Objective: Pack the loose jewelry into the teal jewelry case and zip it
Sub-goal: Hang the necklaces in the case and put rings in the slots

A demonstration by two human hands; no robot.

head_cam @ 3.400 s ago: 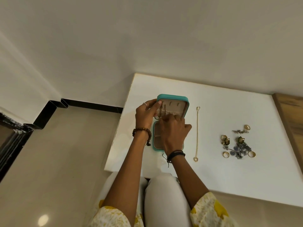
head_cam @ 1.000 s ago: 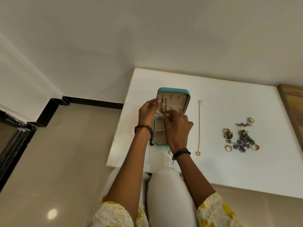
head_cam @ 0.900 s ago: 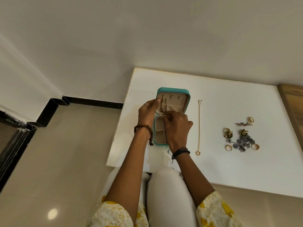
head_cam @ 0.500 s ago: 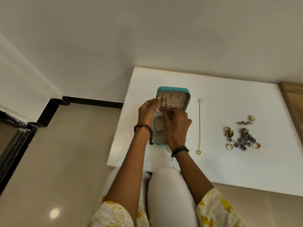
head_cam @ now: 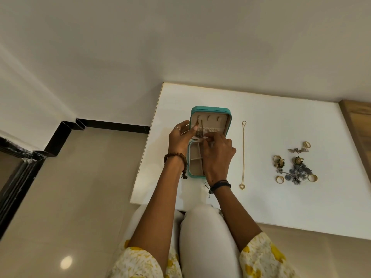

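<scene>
Both hands meet over the open case (head_cam: 209, 117) on the table (head_cam: 281, 117): the right hand (head_cam: 217, 155) and left hand (head_cam: 180, 140) pinch a small pendant (head_cam: 199, 134) at the lid's pocket. Right of the right hand lies a chain (head_cam: 243, 153); farther right, loose rings and earrings (head_cam: 295, 165).

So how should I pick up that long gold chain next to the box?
Pinch the gold chain near its middle, coming straight down from above. It lies flat and stretched in a thin line on the white table, with bare space on both sides, so fingertips can close across it.
</scene>
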